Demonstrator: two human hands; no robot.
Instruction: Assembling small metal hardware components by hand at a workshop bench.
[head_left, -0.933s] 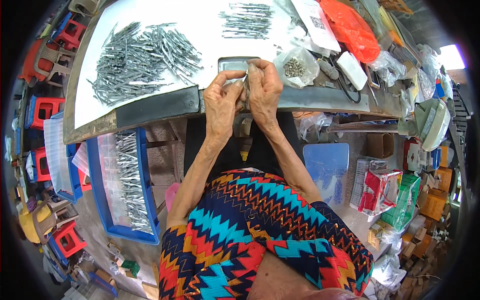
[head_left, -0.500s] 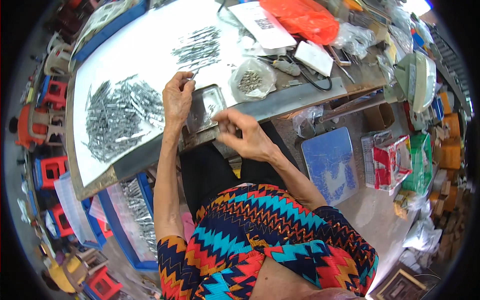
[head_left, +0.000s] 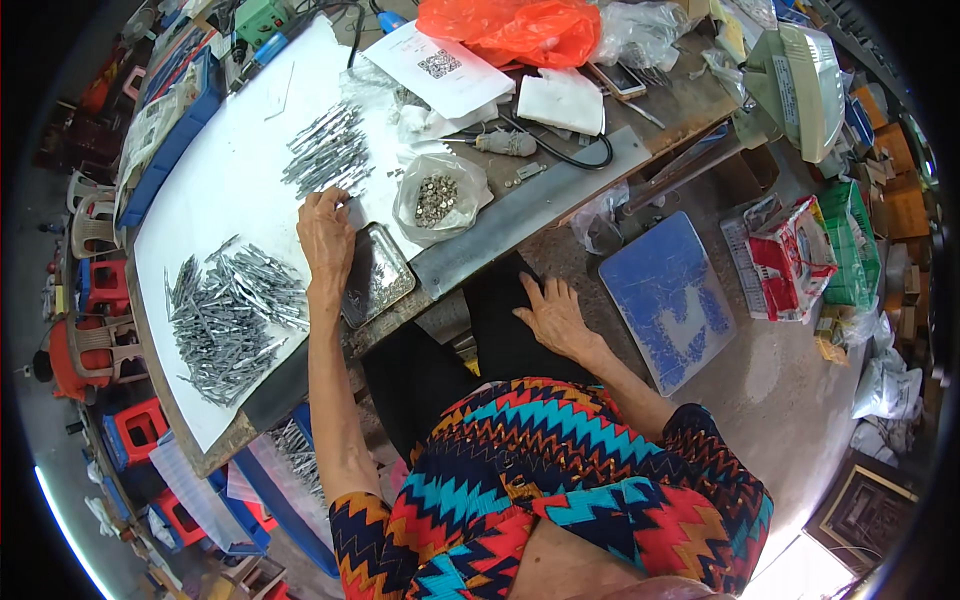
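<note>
My left hand (head_left: pixel 326 240) is at the near edge of a smaller pile of thin grey metal strips (head_left: pixel 328 150) on white paper. Its fingers are curled together; what they hold, if anything, is hidden. Just right of this hand lies a shallow metal tray (head_left: pixel 385 268) with small bits in it. A clear plastic bag (head_left: pixel 468 205) of small metal pieces (head_left: pixel 436 198) stands right of the tray. My right hand (head_left: pixel 558 318) lies palm down on my dark-trousered thigh, fingers spread and holding nothing. A larger heap of metal strips (head_left: pixel 225 320) lies to the left.
A grey-handled screwdriver (head_left: pixel 506 143), a white pad (head_left: pixel 560 100), a phone (head_left: pixel 618 82) and an orange plastic bag (head_left: pixel 520 30) lie at the back right. A blue tray (head_left: pixel 175 140) stands far left. Below the table's right side is a worn blue board (head_left: pixel 668 300).
My right hand has left the tray and come down onto my thigh, its fingers now spread. My left hand remains by the smaller pile, its fingertips lower on it. The whole view has shifted.
</note>
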